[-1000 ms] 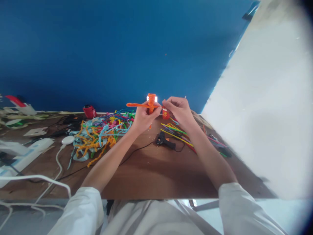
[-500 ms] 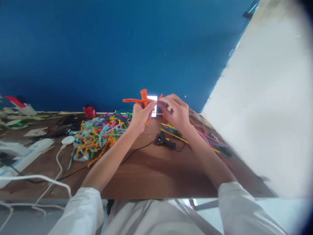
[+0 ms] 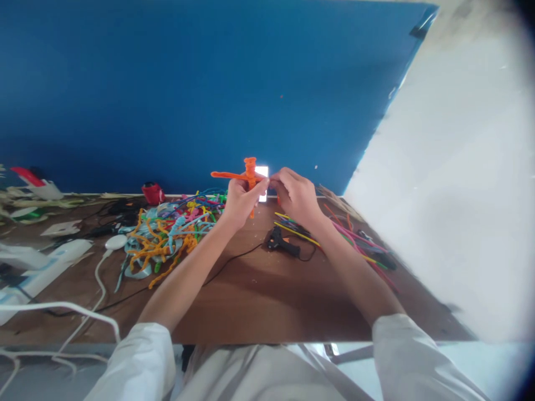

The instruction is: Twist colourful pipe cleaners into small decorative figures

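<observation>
An orange pipe-cleaner figure (image 3: 250, 166), with a coiled top and one arm sticking out to the left, is held up above the back of the table. My left hand (image 3: 239, 201) is closed around its middle, and a short orange end shows below the fingers. Close to its right side, my right hand (image 3: 297, 195) is closed in a pinch at the tip of the figure's right arm; the fingers cover most of that end. A lit phone screen (image 3: 262, 174) stands behind the figure, partly hidden by it and my left hand.
Tangled coloured pipe cleaners (image 3: 163, 239) are heaped on the left of the brown table (image 3: 259, 312). A black glue gun (image 3: 282, 243) lies in the middle, its cord running left. Loose straight pipe cleaners (image 3: 368, 250) lie right. A white power strip (image 3: 50, 270) and cables occupy the far left.
My right hand has drawn its fingers closer together at the end of the orange arm, whose upturned tip is now hidden. The figure sits slightly lower in view.
</observation>
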### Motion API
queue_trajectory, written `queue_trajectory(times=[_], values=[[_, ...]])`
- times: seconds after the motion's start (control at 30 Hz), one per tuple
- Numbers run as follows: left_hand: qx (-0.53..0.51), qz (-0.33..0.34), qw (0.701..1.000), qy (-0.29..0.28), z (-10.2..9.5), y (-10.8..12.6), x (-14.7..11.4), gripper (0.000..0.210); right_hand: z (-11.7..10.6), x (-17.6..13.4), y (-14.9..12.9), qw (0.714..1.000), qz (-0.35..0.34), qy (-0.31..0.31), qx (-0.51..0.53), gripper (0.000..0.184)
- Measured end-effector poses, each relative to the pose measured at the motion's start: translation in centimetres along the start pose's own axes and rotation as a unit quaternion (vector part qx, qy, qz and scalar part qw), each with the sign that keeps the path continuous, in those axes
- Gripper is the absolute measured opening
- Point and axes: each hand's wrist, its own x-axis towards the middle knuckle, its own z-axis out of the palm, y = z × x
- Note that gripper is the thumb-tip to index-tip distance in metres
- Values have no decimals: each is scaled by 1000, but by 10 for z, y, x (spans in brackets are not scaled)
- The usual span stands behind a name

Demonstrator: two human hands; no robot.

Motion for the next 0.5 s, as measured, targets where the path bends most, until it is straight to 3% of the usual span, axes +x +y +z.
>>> queue_trajectory(times=[0.17,0.37,0.5], values=[[-20,-7,1000,-8,1,3,-1,16,-8,6,-1,982,75,-90,149,28],[-62,-35,997,18,7,5,-1,18,-19,9,-3,976,79,-90,183,34],[-44,-65,997,6,7,9,-3,22,-23,8,-2,963,112,-111,217,39]])
